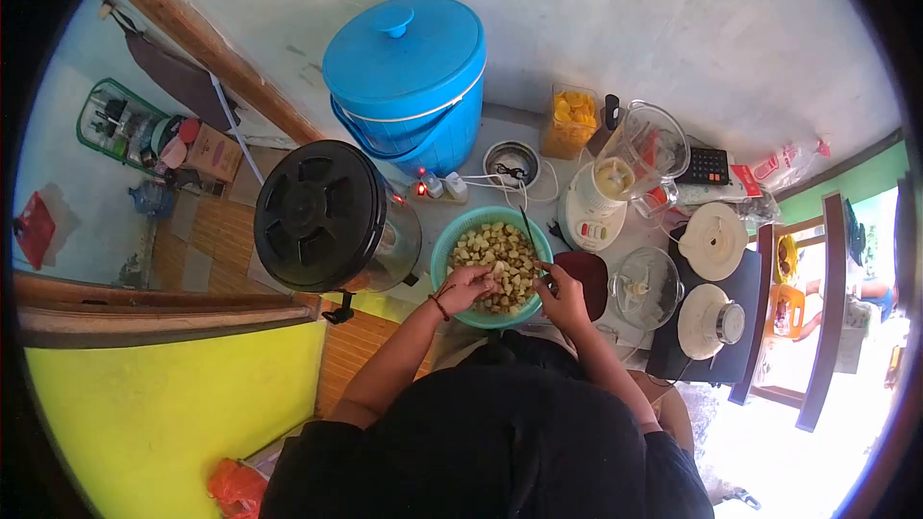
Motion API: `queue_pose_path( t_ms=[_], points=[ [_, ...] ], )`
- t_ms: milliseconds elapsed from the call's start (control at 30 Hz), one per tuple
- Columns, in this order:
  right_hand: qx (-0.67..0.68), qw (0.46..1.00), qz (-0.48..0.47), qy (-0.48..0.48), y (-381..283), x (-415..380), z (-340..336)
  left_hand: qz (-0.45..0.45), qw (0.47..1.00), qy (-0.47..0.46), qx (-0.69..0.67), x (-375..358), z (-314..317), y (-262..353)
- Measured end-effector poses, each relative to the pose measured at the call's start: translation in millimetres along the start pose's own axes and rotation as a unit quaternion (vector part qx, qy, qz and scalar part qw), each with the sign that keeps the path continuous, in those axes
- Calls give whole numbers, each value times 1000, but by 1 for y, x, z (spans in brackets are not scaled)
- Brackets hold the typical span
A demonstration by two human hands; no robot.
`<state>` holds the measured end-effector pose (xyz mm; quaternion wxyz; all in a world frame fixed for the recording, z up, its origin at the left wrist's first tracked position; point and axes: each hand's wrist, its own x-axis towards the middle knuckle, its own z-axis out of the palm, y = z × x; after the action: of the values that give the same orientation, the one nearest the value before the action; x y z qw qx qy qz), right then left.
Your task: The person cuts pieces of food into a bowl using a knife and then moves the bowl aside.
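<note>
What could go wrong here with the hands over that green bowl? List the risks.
1. The right hand seems to hold a thin dark blade close to the left hand, which grips a pale piece; a slip could nick a finger.
2. The green bowl is heaped with pieces; some may spill.
3. A power strip and cables lie just behind it.

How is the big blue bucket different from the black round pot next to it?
The blue bucket has a plain lid with a knob on top; the black pot has a ribbed black lid and shiny metal sides. The bucket stands farther from the hands, the pot nearer. Both are round and lidded.
</note>
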<state>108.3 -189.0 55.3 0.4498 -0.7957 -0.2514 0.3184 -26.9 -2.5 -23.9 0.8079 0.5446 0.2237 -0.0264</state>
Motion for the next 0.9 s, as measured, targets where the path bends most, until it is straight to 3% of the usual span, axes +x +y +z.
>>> queue_pose_path(
  t_ms=[33, 100, 133, 200, 333, 533, 700, 900],
  points=[
    [-18, 999, -33, 8, 4, 1, 2, -7, 999, -2, -38, -1, 2, 4],
    [-56, 993, -99, 25, 11, 2, 6, -19, 999, -4, 32, -7, 9, 18],
    [-34, 996, -77, 12, 10, 2, 5, -24, 997, -4, 68, -7, 11, 24],
    [8, 999, -30, -17, 3, 0, 4, -16, 1000, 4, -3, -6, 16, 21],
    [1, 998, -50, -27, -9, -4, 9, -19, 999, 18, -28, -6, 25, 25],
    [-16, 995, -81, -55, -26, -9, 12, 34, 948, 99, -301, -4, 45, 16],
    [-33, 988, -136, -69, -37, -11, 11, 55, 940, 110, -319, 0, 44, 3],
    [-133, 982, -119, -56, -37, -12, 16, 75, 942, 124, -303, -5, 54, 9]
  ],
)
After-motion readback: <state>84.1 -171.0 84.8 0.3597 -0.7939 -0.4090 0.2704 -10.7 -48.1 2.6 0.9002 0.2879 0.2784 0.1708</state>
